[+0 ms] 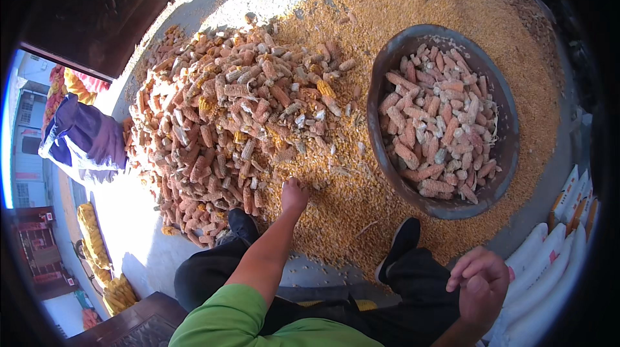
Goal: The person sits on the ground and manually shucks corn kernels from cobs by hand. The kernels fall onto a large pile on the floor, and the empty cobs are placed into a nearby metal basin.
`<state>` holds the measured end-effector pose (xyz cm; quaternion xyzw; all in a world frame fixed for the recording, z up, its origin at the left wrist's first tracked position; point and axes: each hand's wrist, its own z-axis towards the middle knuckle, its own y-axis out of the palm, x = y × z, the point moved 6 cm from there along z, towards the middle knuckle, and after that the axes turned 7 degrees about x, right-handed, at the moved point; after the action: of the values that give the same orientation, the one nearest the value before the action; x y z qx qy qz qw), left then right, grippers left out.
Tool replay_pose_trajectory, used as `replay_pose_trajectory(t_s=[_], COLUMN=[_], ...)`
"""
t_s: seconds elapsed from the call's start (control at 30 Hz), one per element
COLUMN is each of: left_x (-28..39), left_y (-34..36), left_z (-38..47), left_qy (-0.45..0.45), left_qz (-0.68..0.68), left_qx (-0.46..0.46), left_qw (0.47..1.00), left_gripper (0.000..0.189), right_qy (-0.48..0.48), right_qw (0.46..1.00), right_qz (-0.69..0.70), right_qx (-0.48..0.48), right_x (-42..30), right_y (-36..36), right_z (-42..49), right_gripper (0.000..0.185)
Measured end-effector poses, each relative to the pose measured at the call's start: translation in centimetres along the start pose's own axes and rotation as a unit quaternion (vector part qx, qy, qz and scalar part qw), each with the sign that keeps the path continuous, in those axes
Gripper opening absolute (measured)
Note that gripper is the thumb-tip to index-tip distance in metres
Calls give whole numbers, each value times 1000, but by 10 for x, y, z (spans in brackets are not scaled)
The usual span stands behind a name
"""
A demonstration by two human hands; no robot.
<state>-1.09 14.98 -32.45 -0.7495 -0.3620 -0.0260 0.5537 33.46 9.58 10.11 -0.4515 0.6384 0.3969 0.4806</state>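
My left hand (294, 195) reaches down to the loose yellow corn kernels (334, 206) at the near right edge of a heap of corn cobs (208, 124). Its fingertips point away from me, and the back of the hand hides whether anything is in them. Most cobs in the heap are stripped; a few, like one partly kernelled cob (326, 89), still bear yellow kernels. Raised above my right knee, my right hand (479, 284) is loosely curled with no object visible in it. A wide dark basin (443, 212) filled with bare cobs (436, 119) stands on the kernels at the right.
My dark shoes (406, 245) rest at the kernels' near edge. White sacks (537, 269) lie at the lower right. A purple sack (89, 134) stands left of the heap, near dark carved door panels (92, 13). Yellow corn ears (94, 235) lie outside at the left.
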Motion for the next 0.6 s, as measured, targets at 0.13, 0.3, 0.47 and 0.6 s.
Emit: replay_pose_trajectory(t_s=[0.13,0.3,0.47,0.6], left_x=[19,44,62,69], left_y=[4,27,16,16], left_z=[-11,-25,-28,-23], left_qy=[12,72,45,15], left_qz=[-47,-15,-37,-26], left_qx=[-42,-56,-44,-5], left_qw=[998,996,997,1000], left_gripper=[31,38,38,40], right_qy=[-6,-3,0,1], right_qw=[1000,1000,1000,1000], right_qz=[0,-11,-8,-9], right_qx=[-16,-14,-7,-13], right_x=[-4,-2,-3,-2], right_y=[2,2,1,2], right_z=[-1,-1,-3,-3], right_gripper=[33,35,35,35])
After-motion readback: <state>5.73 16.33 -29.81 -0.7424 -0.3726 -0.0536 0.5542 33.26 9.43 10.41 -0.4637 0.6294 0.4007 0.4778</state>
